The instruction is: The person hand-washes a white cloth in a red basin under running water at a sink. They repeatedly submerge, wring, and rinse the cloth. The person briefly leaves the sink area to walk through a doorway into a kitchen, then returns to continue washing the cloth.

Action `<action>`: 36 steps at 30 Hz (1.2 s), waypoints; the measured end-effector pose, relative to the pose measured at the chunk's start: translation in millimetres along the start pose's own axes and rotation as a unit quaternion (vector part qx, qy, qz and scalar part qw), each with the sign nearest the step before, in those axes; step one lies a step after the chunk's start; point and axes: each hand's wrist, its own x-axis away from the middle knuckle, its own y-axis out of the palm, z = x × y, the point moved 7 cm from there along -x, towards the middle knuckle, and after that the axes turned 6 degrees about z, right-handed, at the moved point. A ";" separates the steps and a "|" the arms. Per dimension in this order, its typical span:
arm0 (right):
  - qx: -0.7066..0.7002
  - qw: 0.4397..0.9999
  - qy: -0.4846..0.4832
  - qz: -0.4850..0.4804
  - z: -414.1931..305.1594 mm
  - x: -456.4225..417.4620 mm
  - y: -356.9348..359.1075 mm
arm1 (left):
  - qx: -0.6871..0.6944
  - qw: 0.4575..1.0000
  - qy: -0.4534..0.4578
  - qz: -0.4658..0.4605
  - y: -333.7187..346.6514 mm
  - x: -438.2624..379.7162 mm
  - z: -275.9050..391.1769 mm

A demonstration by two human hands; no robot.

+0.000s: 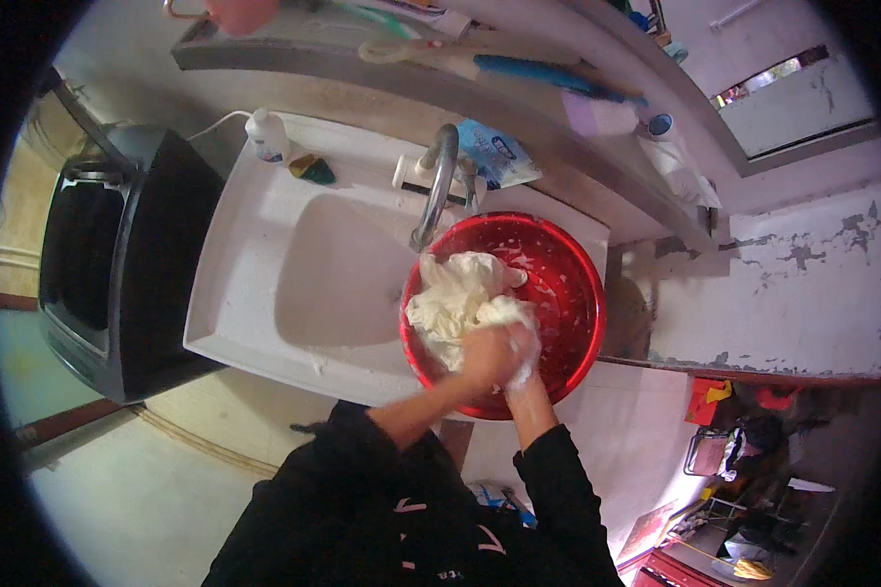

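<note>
A bunched, cream-white wet cloth lies in a red basin, filling mostly its left side. My left hand and my right hand press together near the basin's front rim, gripping a part of the cloth between them. White suds coat the right hand and wrist. Both hands are blurred, so single fingers are hard to make out. Foam flecks dot the basin's red inner wall, and the basin rests on the right part of a white sink.
A chrome faucet arches beside the basin's back left rim. Behind it leans a blue-and-white pouch. A white bottle and a yellow-green sponge stand at the sink's back left. Left of the sink is a black washing machine. Brushes lie on the ledge above.
</note>
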 end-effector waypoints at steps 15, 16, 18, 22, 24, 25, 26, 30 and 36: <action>0.089 0.992 -0.017 -0.091 -76.1 32.1 67.9 | 0.412 0.873 -0.112 -0.237 -37.6 -10.2 -36.8; 0.073 0.995 -0.007 -0.068 -80.5 32.6 65.7 | 0.499 0.841 -0.152 -0.143 -39.4 -13.7 -50.7; 0.082 0.994 -0.045 -0.061 -92.2 32.2 60.2 | 0.536 0.824 -0.172 -0.052 -51.8 -16.2 -66.5; 0.097 0.989 -0.105 -0.028 -110.2 36.7 48.1 | 0.558 0.806 -0.194 0.042 -70.4 -16.1 -99.9; 0.097 0.987 -0.132 -0.004 -114.1 38.6 43.6 | 0.556 0.801 -0.210 0.073 -78.6 -16.9 -107.3; 0.085 0.985 -0.147 0.013 -116.1 40.1 42.8 | 0.559 0.790 -0.231 0.100 -81.3 -16.5 -116.9; 0.074 0.984 -0.162 0.030 -117.6 41.1 41.1 | 0.561 0.778 -0.252 0.127 -82.7 -16.0 -127.9; 0.078 0.973 -0.211 0.056 -120.8 36.1 8.8 | 0.598 0.731 -0.288 0.159 -79.8 -17.0 -143.1; 0.118 0.966 -0.224 0.045 -142.0 50.1 21.9 | 0.684 0.672 -0.280 -0.036 -77.4 0.1 -158.8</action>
